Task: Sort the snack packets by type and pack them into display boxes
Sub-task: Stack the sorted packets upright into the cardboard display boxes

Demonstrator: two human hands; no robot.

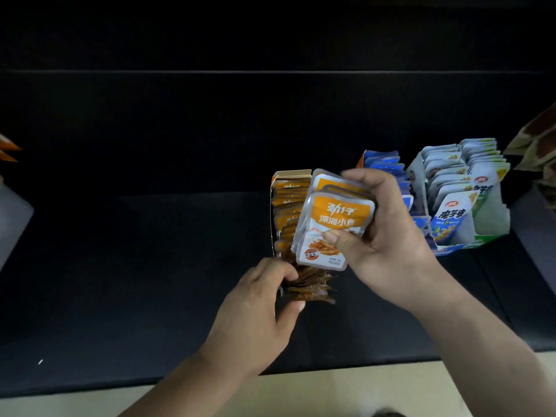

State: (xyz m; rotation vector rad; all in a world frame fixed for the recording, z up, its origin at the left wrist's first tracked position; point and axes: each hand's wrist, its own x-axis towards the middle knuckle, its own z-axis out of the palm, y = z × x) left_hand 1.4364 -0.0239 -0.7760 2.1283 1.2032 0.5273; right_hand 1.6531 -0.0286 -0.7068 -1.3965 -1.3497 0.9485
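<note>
My right hand (382, 236) grips a small stack of orange snack packets (334, 224), thumb pressed on the front one, held just above the orange display box (290, 176). That box holds a row of the same orange packets (287, 203) standing on edge. My left hand (261, 308) pinches the near end of that row, where the packets (313, 287) look dark and fanned out. To the right stand a box of blue packets (388, 167) and a box of white and green packets (460, 188).
Everything rests on a dark surface (150, 266) with a pale front edge (331, 392). A brownish patterned object (538, 145) sits at the far right edge. Orange tips (7, 150) show at the far left, above a grey shape (12, 218).
</note>
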